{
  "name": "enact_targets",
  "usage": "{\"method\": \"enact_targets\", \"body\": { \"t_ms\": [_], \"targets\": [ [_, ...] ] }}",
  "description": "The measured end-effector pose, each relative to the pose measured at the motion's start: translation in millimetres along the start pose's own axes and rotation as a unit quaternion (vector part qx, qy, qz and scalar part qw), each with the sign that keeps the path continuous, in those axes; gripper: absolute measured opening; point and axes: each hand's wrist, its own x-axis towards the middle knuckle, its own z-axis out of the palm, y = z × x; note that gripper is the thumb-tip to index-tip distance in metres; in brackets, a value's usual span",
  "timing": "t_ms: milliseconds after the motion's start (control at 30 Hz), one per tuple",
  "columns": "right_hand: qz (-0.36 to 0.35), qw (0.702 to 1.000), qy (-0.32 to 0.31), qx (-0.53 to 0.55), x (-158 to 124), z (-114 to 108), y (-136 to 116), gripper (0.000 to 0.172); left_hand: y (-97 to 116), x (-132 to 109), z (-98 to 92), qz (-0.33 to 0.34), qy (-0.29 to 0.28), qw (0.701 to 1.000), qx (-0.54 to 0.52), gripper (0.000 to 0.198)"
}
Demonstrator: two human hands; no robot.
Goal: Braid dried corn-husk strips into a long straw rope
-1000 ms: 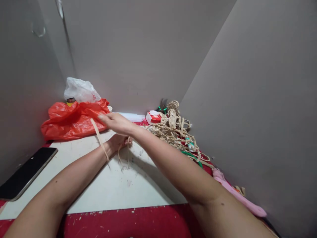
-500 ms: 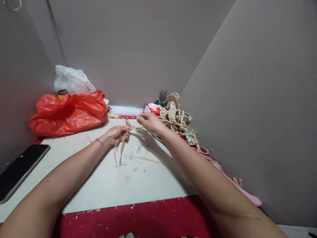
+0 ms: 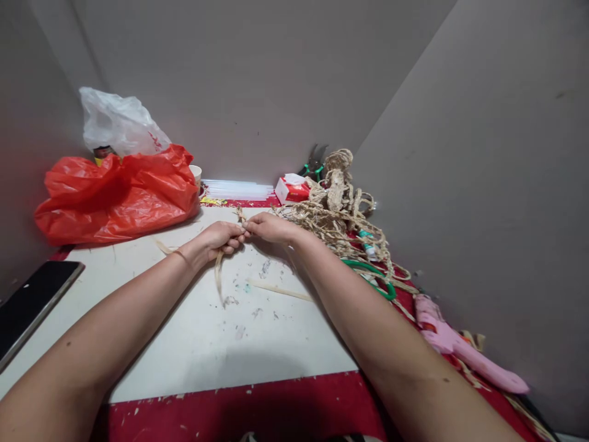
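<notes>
Over the far part of a white board (image 3: pixel 184 350), my two hands meet at the fingertips. My left hand (image 3: pixel 223 239) is closed on a small braid of straw (image 3: pixel 240 215), whose knotted end sticks up beyond the fingers. Loose tan straw strands (image 3: pixel 219 279) hang down from under that hand onto the board. My right hand (image 3: pixel 269 227) pinches at the same spot, its thumb and forefinger against the left fingertips. What lies between the fingers is mostly hidden. A separate flat straw strip (image 3: pixel 280 290) rests on the board nearer to me.
Heaped braided straw cord (image 3: pixel 331 218) lies right of my hands, with green-handled pliers (image 3: pixel 315 164) and a red tissue box (image 3: pixel 292 189) behind. A pink glue gun (image 3: pixel 464 347) is at right. Left are a red plastic bag (image 3: pixel 119 199) and a phone (image 3: pixel 39 304). Clear sticks (image 3: pixel 239 189) lie at the back.
My right hand has come down and left to meet my left hand at the braid. The view has shifted, showing more of the glue gun and a green loop at right.
</notes>
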Motion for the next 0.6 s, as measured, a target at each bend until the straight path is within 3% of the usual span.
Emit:
{"method": "enact_targets", "body": {
  "t_ms": [200,333,400,500,600],
  "targets": [
    [0.085,0.975,-0.104,0.179,0,-4,4,0.031,3,-3,-1.7,0.017,0.005,0.994,0.111,0.016],
    [0.093,0.957,-0.092,0.259,0,0,4,0.032,6,-6,-7.2,0.075,0.032,0.964,0.255,0.019],
    [0.092,0.962,-0.057,0.252,0,6,2,0.033,9,-8,-8.1,0.115,0.059,0.921,0.368,0.024],
    [0.107,0.967,-0.008,0.229,1,16,-3,0.031,14,-14,-1.5,0.142,0.108,0.827,0.534,0.028],
    [0.136,0.959,0.03,0.248,0,23,-10,0.028,12,-21,13.2,0.148,0.164,0.757,0.615,0.026]
  ]
}}
